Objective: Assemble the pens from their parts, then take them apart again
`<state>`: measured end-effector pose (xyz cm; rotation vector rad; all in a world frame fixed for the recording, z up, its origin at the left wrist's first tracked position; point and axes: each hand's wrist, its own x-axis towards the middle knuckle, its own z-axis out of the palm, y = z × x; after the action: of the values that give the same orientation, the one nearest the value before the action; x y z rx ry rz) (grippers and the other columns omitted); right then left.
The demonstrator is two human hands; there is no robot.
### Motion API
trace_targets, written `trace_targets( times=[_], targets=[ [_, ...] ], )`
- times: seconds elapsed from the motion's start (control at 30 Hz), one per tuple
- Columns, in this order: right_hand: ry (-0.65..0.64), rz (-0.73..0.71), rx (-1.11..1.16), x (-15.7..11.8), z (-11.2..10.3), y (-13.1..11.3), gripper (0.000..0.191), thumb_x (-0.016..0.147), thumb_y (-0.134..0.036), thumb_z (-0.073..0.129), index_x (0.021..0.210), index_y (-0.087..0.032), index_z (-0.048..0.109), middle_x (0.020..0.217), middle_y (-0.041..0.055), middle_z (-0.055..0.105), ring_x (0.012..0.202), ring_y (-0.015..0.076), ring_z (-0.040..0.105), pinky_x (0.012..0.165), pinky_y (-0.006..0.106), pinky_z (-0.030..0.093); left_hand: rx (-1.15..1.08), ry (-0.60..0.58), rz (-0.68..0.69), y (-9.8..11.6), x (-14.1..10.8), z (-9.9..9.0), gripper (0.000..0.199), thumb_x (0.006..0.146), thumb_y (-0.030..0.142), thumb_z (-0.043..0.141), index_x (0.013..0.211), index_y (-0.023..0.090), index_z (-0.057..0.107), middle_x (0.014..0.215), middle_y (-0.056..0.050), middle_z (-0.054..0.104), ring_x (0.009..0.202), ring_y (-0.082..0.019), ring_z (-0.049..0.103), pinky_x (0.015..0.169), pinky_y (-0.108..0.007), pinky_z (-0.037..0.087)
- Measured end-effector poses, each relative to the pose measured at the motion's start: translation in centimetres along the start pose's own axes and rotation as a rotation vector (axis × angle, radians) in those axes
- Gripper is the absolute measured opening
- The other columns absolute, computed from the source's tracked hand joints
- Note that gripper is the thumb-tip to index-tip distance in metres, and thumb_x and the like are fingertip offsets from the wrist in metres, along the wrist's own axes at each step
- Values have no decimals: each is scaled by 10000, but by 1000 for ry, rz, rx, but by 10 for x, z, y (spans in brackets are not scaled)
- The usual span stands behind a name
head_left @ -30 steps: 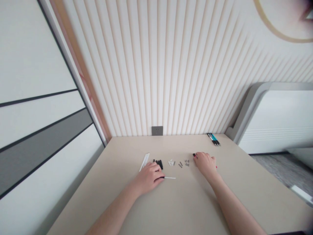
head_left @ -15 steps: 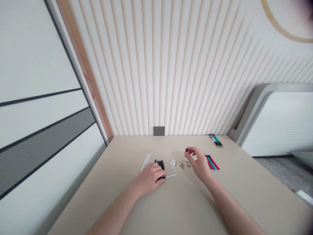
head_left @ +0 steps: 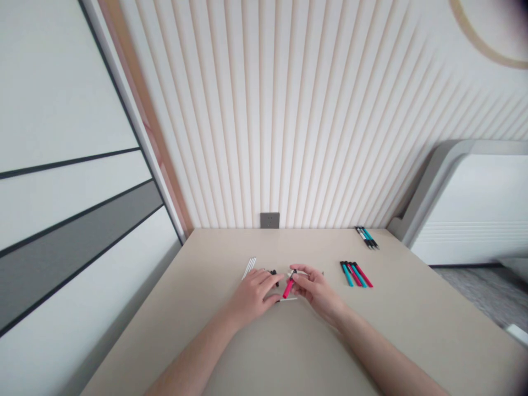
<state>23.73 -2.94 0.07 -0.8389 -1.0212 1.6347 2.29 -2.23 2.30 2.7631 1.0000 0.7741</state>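
Note:
My right hand pinches a pink pen barrel with a black upper end, tilted, its pink end pointing down toward me. Just left of it, my left hand is open, thumb and index finger apart. Below the left thumb tip lies a thin white refill with a dark part at its left end, mostly covered by the thumb. Black pen grips show partly behind the left fingers. The small white and metal parts in the middle are mostly hidden behind my right hand.
White refills lie beyond my left hand. Several pink and blue pen barrels lie in a row on the right of the beige table. Pens rest at the far right edge. A socket is on the wall.
My right hand has moved left and lower with the pink barrel, beside my left hand. My left fingers have spread, and the refill with the dark end lies below the thumb.

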Motion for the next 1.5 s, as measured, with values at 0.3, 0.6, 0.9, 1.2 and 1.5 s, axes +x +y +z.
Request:
trace_targets(
  times=[0.3, 0.6, 0.9, 1.2, 1.5],
  targets=[
    [-132, -62, -245, 3, 7, 17, 411, 805, -494, 683, 1056, -179, 600, 706, 17, 702, 646, 163, 658, 661, 298, 505, -17, 140, 176, -2, -1, 0, 208, 937, 200, 543, 1130, 229, 614, 938, -37, 664, 857, -168, 604, 803, -317, 453],
    [-259, -123, -384, -7, 16, 2, 410, 891, -514, 559, 1118, -183, 637, 935, 56, 703, 797, 175, 647, 775, 329, 520, -43, 233, 139, 4, 0, -3, 219, 924, 177, 554, 1128, 221, 622, 1012, -61, 637, 941, -178, 586, 865, -339, 461],
    [-325, -269, -623, -12, 24, -4, 315, 966, -390, 450, 984, -180, 683, 961, 35, 705, 901, 182, 623, 848, 316, 493, -138, 152, 118, 4, 2, 0, 163, 950, 224, 516, 1079, 208, 616, 1103, -76, 673, 1042, -201, 599, 959, -389, 457],
    [116, -449, -1321, 2, -21, -7, 241, 927, -264, 485, 1003, -234, 712, 983, 76, 698, 935, 226, 595, 883, 371, 436, -33, 92, -56, -5, 3, -2, 169, 981, 267, 453, 1015, 210, 609, 867, -34, 655, 837, -184, 598, 793, -339, 478],
    [114, -375, -1541, 3, -23, -5, 232, 914, -299, 537, 1072, -254, 701, 1094, 79, 654, 1023, 232, 553, 890, 368, 389, 4, 127, -73, -15, 1, 5, 217, 969, 267, 469, 1050, 220, 665, 924, -55, 614, 833, -178, 590, 782, -326, 500]
  ],
)
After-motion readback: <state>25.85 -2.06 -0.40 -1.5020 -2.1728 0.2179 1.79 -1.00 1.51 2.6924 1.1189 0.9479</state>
